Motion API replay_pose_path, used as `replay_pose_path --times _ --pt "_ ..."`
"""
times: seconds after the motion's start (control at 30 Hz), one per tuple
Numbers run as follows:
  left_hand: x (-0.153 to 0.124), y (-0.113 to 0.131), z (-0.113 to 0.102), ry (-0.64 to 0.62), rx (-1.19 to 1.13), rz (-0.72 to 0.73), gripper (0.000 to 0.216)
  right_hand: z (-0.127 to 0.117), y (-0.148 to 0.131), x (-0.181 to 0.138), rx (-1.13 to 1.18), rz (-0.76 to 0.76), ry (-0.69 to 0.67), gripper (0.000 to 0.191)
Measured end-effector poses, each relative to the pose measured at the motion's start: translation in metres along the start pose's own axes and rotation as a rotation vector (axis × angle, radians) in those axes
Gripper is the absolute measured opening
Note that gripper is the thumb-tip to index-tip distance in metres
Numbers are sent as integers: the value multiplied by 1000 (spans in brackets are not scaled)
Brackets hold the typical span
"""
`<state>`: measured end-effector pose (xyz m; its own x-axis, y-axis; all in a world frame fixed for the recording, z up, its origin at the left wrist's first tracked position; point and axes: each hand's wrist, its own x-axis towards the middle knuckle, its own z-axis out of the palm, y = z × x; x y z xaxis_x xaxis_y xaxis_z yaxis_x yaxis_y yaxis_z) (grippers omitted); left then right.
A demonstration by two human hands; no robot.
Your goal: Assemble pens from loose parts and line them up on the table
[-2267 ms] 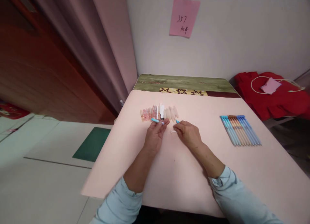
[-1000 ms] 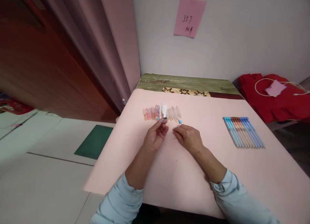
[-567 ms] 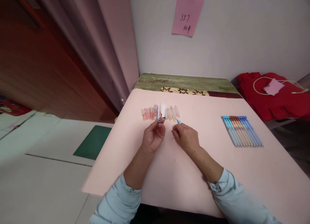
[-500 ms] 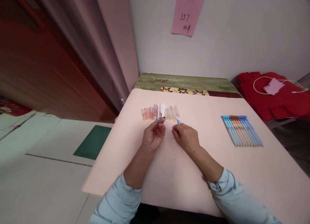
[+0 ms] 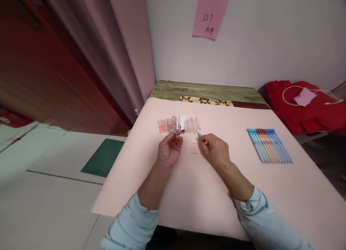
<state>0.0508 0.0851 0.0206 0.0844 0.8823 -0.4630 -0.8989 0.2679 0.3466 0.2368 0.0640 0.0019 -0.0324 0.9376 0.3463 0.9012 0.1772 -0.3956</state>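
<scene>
My left hand (image 5: 169, 149) is closed in a pinch, palm turned up, around a small blue pen part (image 5: 174, 131) with a round open end. To its right, my right hand (image 5: 215, 148) has its thumb and fingers pressed together low over the table. A thin white piece (image 5: 195, 142) shows at these fingertips; whether they grip it is unclear. Just above them lies a light blue pen top (image 5: 199, 134). Between the hands rests a tiny spring-like piece (image 5: 194, 153). Behind are white refills (image 5: 182, 121), pinkish patterned tubes (image 5: 165, 125) and pale translucent tips (image 5: 191, 125).
A neat row of assembled pens (image 5: 269, 145), light blue, brown and darker blue, lies on the right of the pink-covered table (image 5: 216, 199). Beyond the table's right edge is a red cloth (image 5: 324, 116) with a white cable. A curtain (image 5: 132, 44) hangs at left.
My right hand has shifted right, uncovering the thin white piece and the small spring-like piece. The blue part in my left hand has tilted closer to sideways.
</scene>
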Motion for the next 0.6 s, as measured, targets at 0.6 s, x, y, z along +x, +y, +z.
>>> replay_pose_path --times 0.6 --pt "0 -6 -1 -47 127 10 9 -4 -12 0 565 84 -24 23"
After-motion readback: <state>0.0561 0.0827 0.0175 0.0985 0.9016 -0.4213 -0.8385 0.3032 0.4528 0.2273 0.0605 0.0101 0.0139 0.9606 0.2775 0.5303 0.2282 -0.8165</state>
